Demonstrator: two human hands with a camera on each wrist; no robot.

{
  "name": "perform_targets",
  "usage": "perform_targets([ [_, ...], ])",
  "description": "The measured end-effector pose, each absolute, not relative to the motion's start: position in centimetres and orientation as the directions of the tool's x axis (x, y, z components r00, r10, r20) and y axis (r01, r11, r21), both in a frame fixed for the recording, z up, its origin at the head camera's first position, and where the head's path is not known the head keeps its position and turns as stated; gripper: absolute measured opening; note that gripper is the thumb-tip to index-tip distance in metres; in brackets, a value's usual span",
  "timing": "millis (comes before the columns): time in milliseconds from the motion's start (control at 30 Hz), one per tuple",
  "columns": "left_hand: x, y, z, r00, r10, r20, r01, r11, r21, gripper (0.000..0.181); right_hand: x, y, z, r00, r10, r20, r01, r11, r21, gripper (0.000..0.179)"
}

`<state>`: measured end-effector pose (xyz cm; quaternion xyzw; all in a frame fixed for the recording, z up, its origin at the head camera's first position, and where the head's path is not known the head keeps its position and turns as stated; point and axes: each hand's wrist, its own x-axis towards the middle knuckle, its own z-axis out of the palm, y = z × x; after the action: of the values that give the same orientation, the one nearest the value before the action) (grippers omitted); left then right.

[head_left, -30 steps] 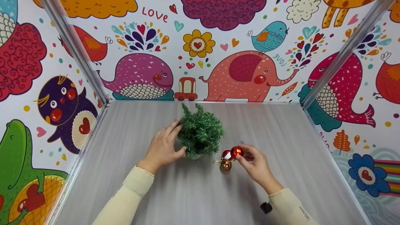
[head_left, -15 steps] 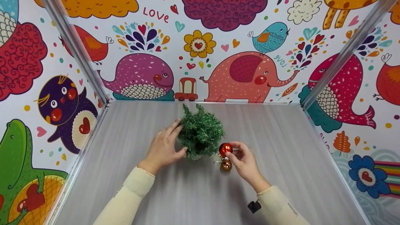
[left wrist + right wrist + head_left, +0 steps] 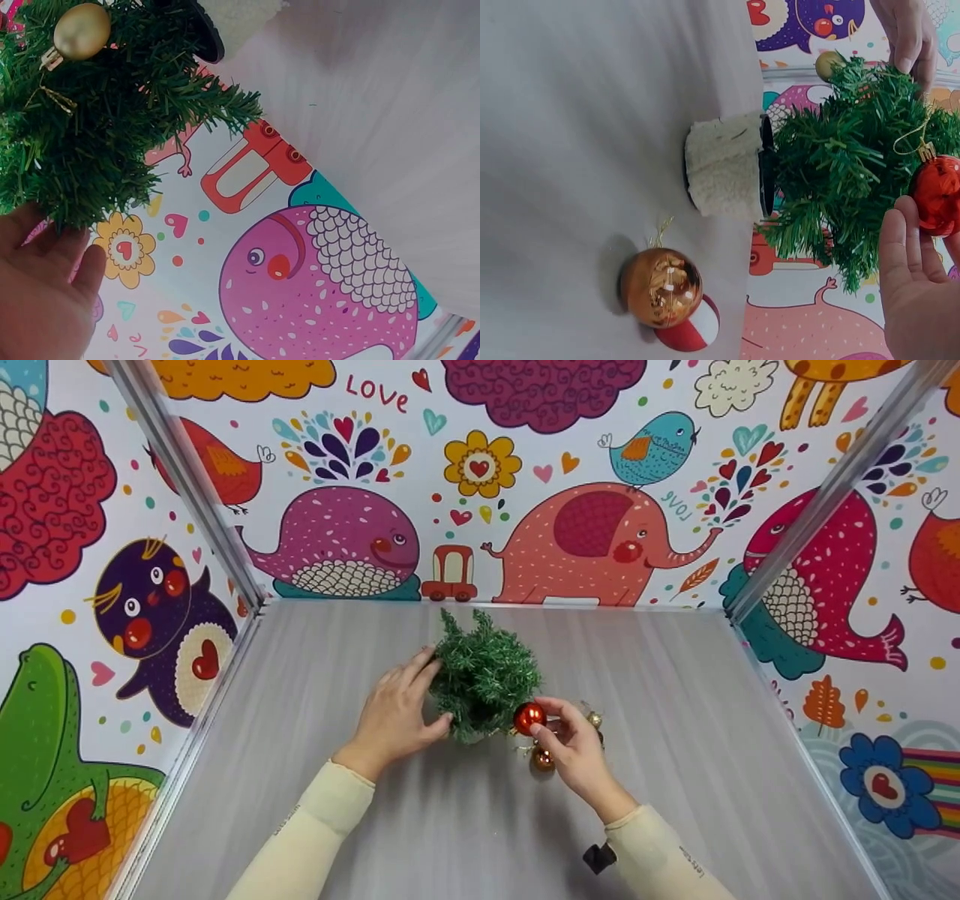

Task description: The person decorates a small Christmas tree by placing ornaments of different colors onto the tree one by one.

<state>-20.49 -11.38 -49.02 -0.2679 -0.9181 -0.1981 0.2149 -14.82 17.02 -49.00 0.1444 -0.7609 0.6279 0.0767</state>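
A small green artificial Christmas tree (image 3: 487, 667) stands mid-table, its pale wrapped pot (image 3: 724, 165) showing in the right wrist view. My left hand (image 3: 396, 712) holds the tree's left side, fingers and thumb spread about the foliage, some fingertips hidden in it. A gold bauble (image 3: 82, 31) hangs among the branches in the left wrist view. My right hand (image 3: 574, 750) pinches a shiny red bauble (image 3: 529, 718) between thumb and fingers, right at the tree's right edge. A gold cord loop (image 3: 913, 139) rises from its cap.
Below my right hand lie a copper bauble (image 3: 544, 758) and a red-and-white ball (image 3: 697, 328), which the hand hides in the head view. Another small gold ornament (image 3: 595, 719) peeks out beyond the hand. Printed cartoon walls and metal posts (image 3: 772, 547) enclose the grey table (image 3: 330, 660).
My right hand has carried the red bauble leftward to the tree's edge, passing over the red-and-white ball. A gold ornament now shows behind that hand. The left hand stays put.
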Motion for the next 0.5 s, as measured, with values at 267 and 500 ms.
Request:
perform_targets([
  [267,-20.45,-11.29,-49.11,-0.766,0.400,0.503,0.571,0.783,0.246,0.077,-14.57,16.42,-48.85,-0.943,-0.149,0.298,-0.314,0.103,-0.944,0.036],
  [500,-20.38,-11.18,-49.22,-0.751,0.398,0.527,0.576,0.785,0.228,0.077,-14.12,16.14,-48.57,-0.937,-0.135,0.322,-0.332,0.061,-0.941,0.036],
])
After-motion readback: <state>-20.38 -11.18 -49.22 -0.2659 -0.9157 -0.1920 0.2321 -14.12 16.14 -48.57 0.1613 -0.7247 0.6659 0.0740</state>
